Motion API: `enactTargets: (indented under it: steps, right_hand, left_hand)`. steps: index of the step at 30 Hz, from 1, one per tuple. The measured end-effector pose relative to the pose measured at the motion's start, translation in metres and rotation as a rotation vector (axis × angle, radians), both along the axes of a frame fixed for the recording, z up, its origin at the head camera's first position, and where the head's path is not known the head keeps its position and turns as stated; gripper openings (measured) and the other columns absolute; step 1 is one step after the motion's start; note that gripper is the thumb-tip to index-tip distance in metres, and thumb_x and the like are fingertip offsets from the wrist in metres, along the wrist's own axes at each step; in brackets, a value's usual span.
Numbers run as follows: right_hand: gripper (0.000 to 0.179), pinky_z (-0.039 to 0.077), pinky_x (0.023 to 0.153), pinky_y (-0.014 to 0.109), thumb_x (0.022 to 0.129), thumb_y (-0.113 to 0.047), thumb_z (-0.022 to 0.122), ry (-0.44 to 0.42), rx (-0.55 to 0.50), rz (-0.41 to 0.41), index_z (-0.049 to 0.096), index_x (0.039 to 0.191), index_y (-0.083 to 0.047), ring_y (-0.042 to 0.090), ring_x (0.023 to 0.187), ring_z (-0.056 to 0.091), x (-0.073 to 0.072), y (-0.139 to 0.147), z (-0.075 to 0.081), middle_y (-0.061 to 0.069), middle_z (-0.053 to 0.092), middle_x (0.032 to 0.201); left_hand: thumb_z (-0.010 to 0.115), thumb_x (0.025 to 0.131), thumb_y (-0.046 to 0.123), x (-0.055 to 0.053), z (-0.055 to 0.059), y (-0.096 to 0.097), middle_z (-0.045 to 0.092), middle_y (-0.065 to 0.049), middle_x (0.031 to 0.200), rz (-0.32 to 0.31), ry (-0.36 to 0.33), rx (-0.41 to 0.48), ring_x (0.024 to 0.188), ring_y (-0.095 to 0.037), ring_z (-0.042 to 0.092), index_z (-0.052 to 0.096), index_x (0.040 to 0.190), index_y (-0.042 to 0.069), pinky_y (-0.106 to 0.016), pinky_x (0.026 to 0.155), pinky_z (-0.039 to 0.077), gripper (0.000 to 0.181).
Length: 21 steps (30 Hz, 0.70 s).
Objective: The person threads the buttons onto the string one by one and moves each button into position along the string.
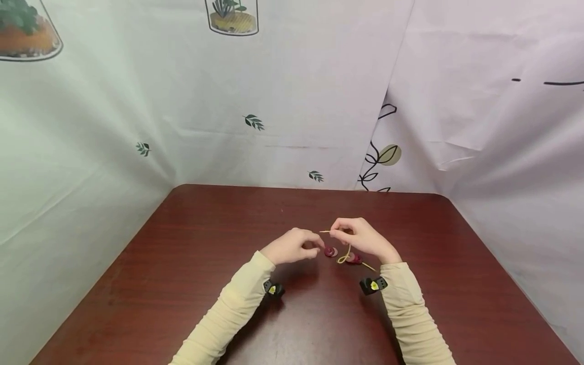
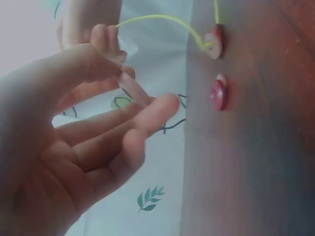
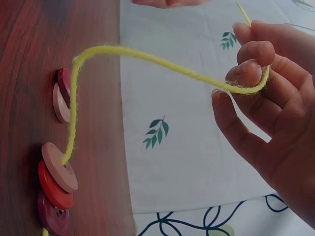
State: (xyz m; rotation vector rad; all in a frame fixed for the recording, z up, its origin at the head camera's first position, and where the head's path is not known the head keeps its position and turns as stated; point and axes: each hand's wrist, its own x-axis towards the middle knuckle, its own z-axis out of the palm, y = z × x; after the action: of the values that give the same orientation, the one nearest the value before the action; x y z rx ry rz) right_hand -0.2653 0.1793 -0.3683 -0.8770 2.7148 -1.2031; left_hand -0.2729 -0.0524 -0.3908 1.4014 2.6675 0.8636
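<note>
My right hand (image 1: 362,239) pinches a yellow yarn (image 3: 162,63) near one end, and the tip sticks up past the fingers. From there the yarn loops down to a pale pink button (image 3: 60,169), a red button (image 3: 55,189) and a dark maroon button (image 3: 52,216), strung together on the table. Between thumb and finger, my left hand (image 1: 294,247) holds a pale pink button (image 2: 134,89), seen nearly edge-on in the left wrist view. Close by on the table, a loose maroon button (image 2: 218,95) partly covers another pale pink button (image 3: 61,103).
The dark red-brown table (image 1: 219,223) reaches back to a white cloth backdrop (image 1: 292,101) printed with leaves and plants. Each forearm wears a small black wrist camera (image 1: 274,289) over a cream sleeve (image 1: 406,294).
</note>
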Motion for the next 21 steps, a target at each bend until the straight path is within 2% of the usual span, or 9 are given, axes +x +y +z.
enactTargets:
  steps: [3, 8, 10, 16, 21]
  right_hand:
    - [0.006, 0.043, 0.058, 0.024, 0.093, -0.022, 0.065, -0.014, 0.002, -0.011, 0.066, 0.092, -0.016, 0.022, 0.066, 0.055, 0.000, 0.000, -0.002, 0.002, 0.057, 0.068]
    - [0.005, 0.040, 0.056, 0.022, 0.093, -0.017, 0.064, -0.025, 0.016, -0.027, 0.065, 0.093, -0.013, 0.014, 0.061, 0.050, 0.001, -0.002, -0.002, 0.003, 0.052, 0.065]
    - [0.004, 0.040, 0.056, 0.022, 0.093, -0.013, 0.063, -0.027, 0.018, -0.022, 0.065, 0.092, -0.010, 0.015, 0.061, 0.050, 0.004, -0.004, 0.002, 0.004, 0.052, 0.064]
    - [0.004, 0.040, 0.056, 0.021, 0.093, -0.008, 0.062, -0.022, 0.008, -0.011, 0.064, 0.090, -0.007, 0.013, 0.059, 0.049, 0.021, -0.013, 0.025, 0.023, 0.055, 0.067]
    - [0.005, 0.038, 0.054, 0.021, 0.093, -0.008, 0.062, -0.006, -0.011, -0.022, 0.064, 0.088, -0.008, 0.007, 0.057, 0.046, 0.025, -0.016, 0.030, 0.019, 0.054, 0.065]
  left_hand:
    - [0.063, 0.088, 0.008, 0.000, 0.004, -0.003, 0.071, -0.002, 0.096, 0.016, 0.020, 0.030, 0.078, -0.008, 0.059, 0.072, 0.103, 0.010, -0.019, 0.071, 0.050, 0.018]
    - [0.068, 0.087, 0.008, 0.000, 0.008, -0.007, 0.068, -0.002, 0.093, 0.048, -0.027, 0.104, 0.079, -0.009, 0.064, 0.072, 0.104, 0.010, -0.019, 0.074, 0.054, 0.017]
    - [0.070, 0.087, 0.008, -0.001, 0.009, -0.008, 0.067, -0.003, 0.094, 0.063, -0.038, 0.126, 0.081, -0.010, 0.066, 0.071, 0.105, 0.009, -0.019, 0.075, 0.054, 0.018]
    - [0.073, 0.085, 0.006, -0.004, 0.010, -0.010, 0.068, -0.007, 0.097, 0.107, -0.086, 0.210, 0.090, -0.017, 0.071, 0.066, 0.112, 0.004, -0.018, 0.076, 0.054, 0.028]
    - [0.073, 0.083, 0.002, -0.004, 0.012, -0.012, 0.067, -0.013, 0.100, 0.121, -0.118, 0.282, 0.094, -0.021, 0.071, 0.063, 0.112, 0.001, -0.021, 0.076, 0.055, 0.031]
